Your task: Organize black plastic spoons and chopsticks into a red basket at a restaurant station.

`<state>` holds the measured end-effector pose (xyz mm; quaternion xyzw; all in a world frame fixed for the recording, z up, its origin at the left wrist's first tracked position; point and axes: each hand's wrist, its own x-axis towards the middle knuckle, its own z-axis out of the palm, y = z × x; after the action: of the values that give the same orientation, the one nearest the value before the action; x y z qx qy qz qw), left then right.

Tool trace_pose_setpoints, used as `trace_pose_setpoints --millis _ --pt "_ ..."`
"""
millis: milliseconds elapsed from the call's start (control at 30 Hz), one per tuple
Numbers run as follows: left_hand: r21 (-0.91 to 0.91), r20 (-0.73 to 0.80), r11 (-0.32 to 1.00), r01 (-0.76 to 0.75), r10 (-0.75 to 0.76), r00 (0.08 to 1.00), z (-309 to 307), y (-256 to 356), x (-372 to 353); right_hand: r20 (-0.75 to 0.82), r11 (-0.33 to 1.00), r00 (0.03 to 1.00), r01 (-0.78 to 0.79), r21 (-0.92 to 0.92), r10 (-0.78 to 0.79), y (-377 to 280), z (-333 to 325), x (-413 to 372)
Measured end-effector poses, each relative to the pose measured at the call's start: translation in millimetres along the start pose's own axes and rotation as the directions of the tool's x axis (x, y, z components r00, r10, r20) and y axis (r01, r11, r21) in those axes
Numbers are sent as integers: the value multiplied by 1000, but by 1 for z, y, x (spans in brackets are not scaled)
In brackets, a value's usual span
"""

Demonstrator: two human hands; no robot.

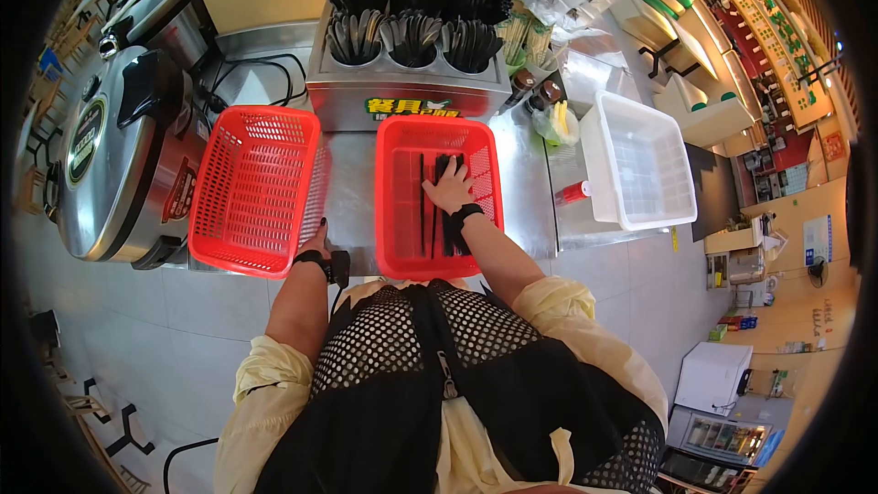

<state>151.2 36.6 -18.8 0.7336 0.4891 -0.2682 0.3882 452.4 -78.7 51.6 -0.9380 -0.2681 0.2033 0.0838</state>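
Note:
My right hand (448, 187) reaches into the middle red plastic basket (385, 192), fingers spread over a bunch of black chopsticks (450, 236). Several chopsticks lie lengthwise along the basket's right side, and a few lie apart to the left of my fingers. Beside the lower right corner of the left red basket (249, 192) is my left hand (316, 241); its fingers are mostly hidden, so their grip does not show. No chopsticks are visible in that perforated basket.
Behind the baskets, a metal utensil holder (407, 96) carries spoons and bundled black chopsticks. Large cookers (119, 155) stand at left. To the right are a white plastic bin (640, 160), a red-labelled item (573, 192) and small jars (547, 93). The metal counter's (352, 174) front edge runs before me.

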Motion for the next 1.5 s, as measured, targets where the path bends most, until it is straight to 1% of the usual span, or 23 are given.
trace_pose_setpoints --millis 100,200,267,333,367,400,433,500,533,600,633,700,733,767,800,867,933,967,1100,1167,1267,1433,1500 --pt "38 -109 999 -26 30 994 6 1 -3 14 994 999 43 -105 -41 -7 3 -8" --pt "-134 -142 989 -63 44 989 23 7 -17 62 998 998 -6 -68 10 -14 -4 -11" --pt "-443 -332 863 -245 97 938 46 2 -15 80 998 997 -4 -60 9 -16 -6 -6" --pt "-274 -215 889 -367 315 924 8 50 -88 110 998 994 -12 -68 19 -8 -2 -5" --pt "-776 -219 560 -290 191 957 4 76 -108 104 998 995 6 -57 0 -7 -2 -4" --pt "-988 -151 12 -152 89 985 1 96 -118 96 999 995 24 -45 -20 -8 -1 -2" --pt "-988 -154 14 -156 88 984 -8 107 -114 95 999 995 25 -41 -21 -9 1 -1" --pt "-966 30 -214 149 476 879 -33 129 -98 90 997 996 -22 -68 28 -12 5 2" --pt "-966 27 -215 146 476 879 -39 140 -86 90 997 996 -19 -68 25 -13 6 4" --pt "-846 -242 294 -446 534 810 -44 159 -65 97 999 995 -14 -51 19 -14 9 7" --pt "-845 -241 296 -446 535 810 -44 167 -59 96 999 995 -15 -48 20 -15 12 8" --pt "-308 -368 829 -467 348 862 -46 183 -51 72 999 997 26 -24 -24 -21 18 11" --pt "-303 -369 828 -471 354 860 -50 190 -48 67 1000 998 23 -20 -22 -24 21 12" --pt "-86 -188 928 -362 342 921 -53 196 -42 68 999 997 24 24 -26 -28 24 9" --pt "159 -14 951 -266 272 962 -55 202 -39 70 997 997 25 68 -30 -28 35 12" --pt "162 9 951 -262 264 964 -49 208 -39 8 994 994 109 -1 -109 -25 59 15" --pt "173 31 951 -256 254 967 -40 207 -32 -65 780 829 492 -386 -555 -20 81 20" --pt "167 -9 942 -291 297 955 -32 205 -23 -94 890 894 417 -182 -438 -17 110 37" --pt "104 -84 941 -322 331 940 -26 199 -10 12 801 813 576 -163 -582 -30 45 2" --pt "93 -88 944 -316 324 942 -34 201 -22 149 935 965 160 318 -216 -33 24 -1" --pt "82 -116 941 -327 335 935 -36 199 -23 113 951 983 107 290 -145 -32 28 7" --pt "-10 -83 932 -363 361 929 -47 198 -28 115 944 947 280 174 -301 -36 43 3" --pt "66 -111 904 -422 427 898 -39 194 -21 -12 916 939 338 214 -344 -33 52 -6"
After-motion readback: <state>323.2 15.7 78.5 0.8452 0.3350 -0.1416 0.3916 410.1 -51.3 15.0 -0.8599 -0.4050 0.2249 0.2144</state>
